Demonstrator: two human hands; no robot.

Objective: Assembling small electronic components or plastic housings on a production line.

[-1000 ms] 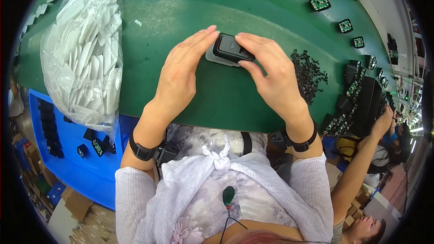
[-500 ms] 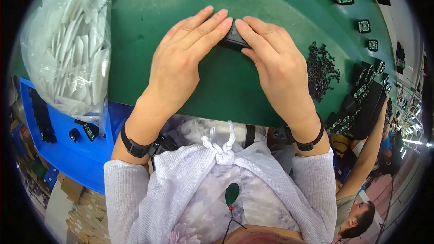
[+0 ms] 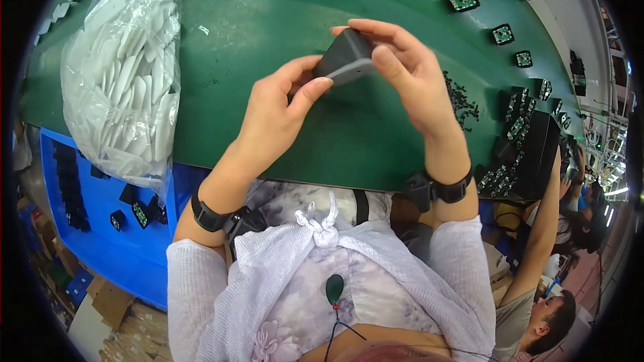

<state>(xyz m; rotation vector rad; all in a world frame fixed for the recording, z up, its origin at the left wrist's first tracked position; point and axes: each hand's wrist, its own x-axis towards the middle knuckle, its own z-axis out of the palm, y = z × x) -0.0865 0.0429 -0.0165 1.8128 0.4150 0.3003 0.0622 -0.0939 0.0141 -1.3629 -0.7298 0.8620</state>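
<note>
A black box-shaped plastic housing (image 3: 342, 51) with a grey face along its lower side is held tilted above the green table. My left hand (image 3: 278, 110) pinches its left end, thumb on the near grey edge and fingers behind. My right hand (image 3: 419, 80) curls its fingers over the far right side, with the thumb raised close to the right corner. Right of that hand lies a pile of small black parts (image 3: 461, 102) on the table. The inside of the housing is hidden from view.
A clear bag of white plastic pieces (image 3: 131, 87) lies at left, above a blue tray (image 3: 111, 255) with black parts. Green circuit boards in black frames (image 3: 463, 0) stand along the right, near a black box (image 3: 540, 161). A co-worker's arm (image 3: 540, 248) reaches in there.
Both hands had their fingertips on the housing, its dark top showing; now it is raised and turned so its grey edge shows. My right thumb has lifted. The view has shifted slightly.
</note>
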